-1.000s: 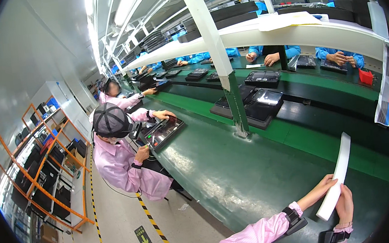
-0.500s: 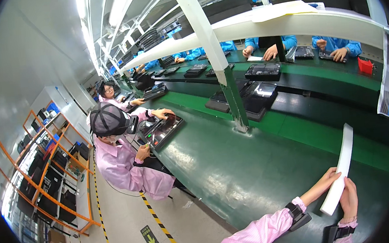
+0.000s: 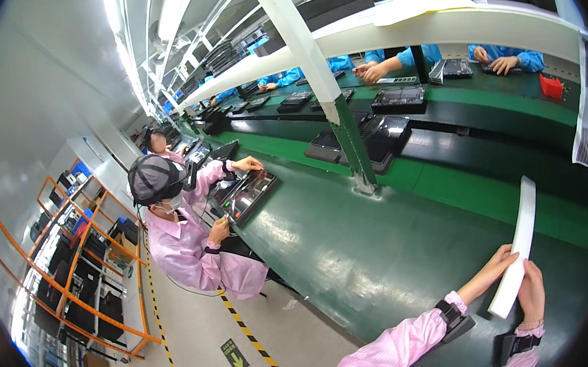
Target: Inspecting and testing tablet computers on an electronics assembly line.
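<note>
A long, slightly curved white strip (image 3: 519,251) is held over the green bench at the right; its material is hard to tell. My left hand (image 3: 498,262) grips its left edge near the middle, fingers closed. From the right side, my right hand (image 3: 531,287) holds the same strip a little lower, its fingers partly hidden behind it. The strip's far end points away from me toward the bright green conveyor (image 3: 441,183). Pink sleeves and black wristbands show on both of my arms.
A green-and-white post (image 3: 345,130) rises from the bench (image 3: 328,250). Dark flat devices (image 3: 385,142) lie on the line behind it. A co-worker in pink (image 3: 187,242) handles a device at the left; people in blue sleeves work opposite. A printed sheet (image 3: 585,109) hangs at the right.
The view has shifted slightly. Both my hands still hold the white strip in nearly the same place. Across the line, a blue-sleeved person's hands have moved left.
</note>
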The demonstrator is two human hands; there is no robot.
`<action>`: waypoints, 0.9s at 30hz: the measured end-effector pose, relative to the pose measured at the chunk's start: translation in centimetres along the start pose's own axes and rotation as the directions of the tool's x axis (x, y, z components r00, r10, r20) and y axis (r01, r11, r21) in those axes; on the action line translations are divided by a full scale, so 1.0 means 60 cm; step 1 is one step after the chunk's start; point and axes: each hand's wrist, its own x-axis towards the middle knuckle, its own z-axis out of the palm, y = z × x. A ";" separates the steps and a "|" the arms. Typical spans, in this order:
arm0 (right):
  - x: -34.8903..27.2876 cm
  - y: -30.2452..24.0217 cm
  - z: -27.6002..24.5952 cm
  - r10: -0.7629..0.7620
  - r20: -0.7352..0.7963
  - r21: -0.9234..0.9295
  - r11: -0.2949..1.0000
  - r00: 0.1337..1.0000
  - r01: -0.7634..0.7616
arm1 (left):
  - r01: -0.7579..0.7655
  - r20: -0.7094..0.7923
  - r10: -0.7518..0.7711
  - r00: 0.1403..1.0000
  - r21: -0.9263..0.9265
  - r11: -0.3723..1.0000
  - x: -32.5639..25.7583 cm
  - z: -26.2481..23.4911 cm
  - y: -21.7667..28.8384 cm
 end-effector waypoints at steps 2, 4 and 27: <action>-0.004 0.002 -0.002 0.003 0.006 0.012 1.000 1.000 -0.003 | 0.001 -0.003 -0.001 1.000 -0.005 1.000 -0.007 0.002 0.003; -0.007 0.002 0.001 0.032 0.008 0.048 0.998 0.999 -0.032 | 0.026 -0.013 -0.026 1.000 -0.009 1.000 -0.008 0.003 0.003; 0.003 0.002 -0.001 0.033 0.000 -0.001 0.999 0.999 -0.033 | 0.020 -0.012 -0.020 1.000 0.036 0.999 -0.008 0.003 0.014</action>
